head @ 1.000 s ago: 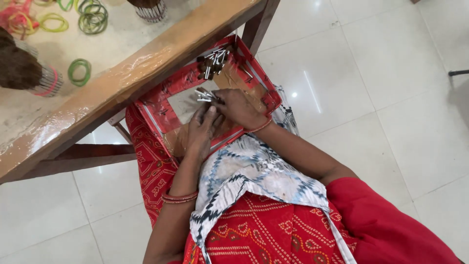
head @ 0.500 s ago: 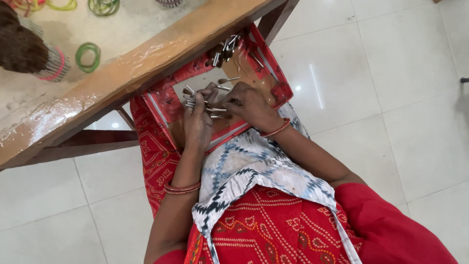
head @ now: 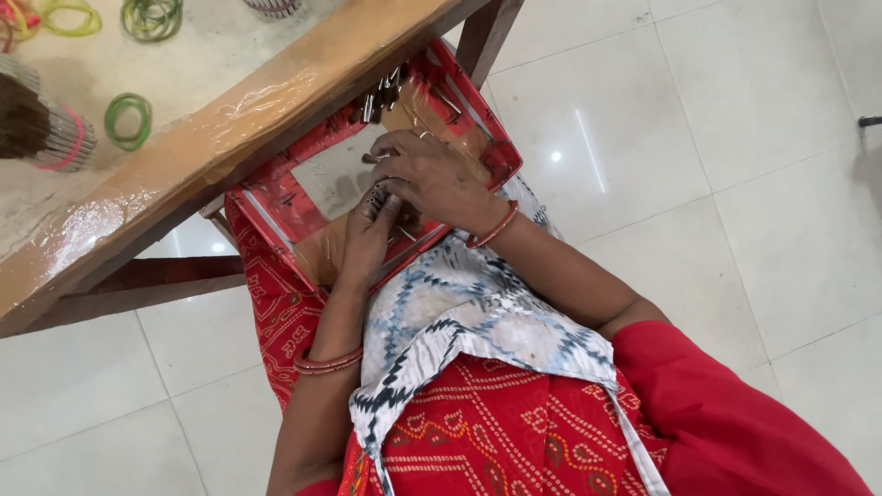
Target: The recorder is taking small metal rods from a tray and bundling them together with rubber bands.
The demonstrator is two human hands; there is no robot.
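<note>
In red tray (head: 276, 197), hands (head: 404, 197) perhaps pinching clips (head: 377, 196)

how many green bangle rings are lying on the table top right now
2 show fully: one green bangle stack near the table's left side, another green stack at the top edge. A yellow-green ring lies beside it; more may be out of frame.

The red tray (head: 276, 197) is half hidden under the table edge (head: 230, 119); small metal pieces (head: 378, 195) between both hands are too tiny to identify.

Wooden table (head: 211, 138) — white (glossy) tiles (head: 698, 119).
</note>
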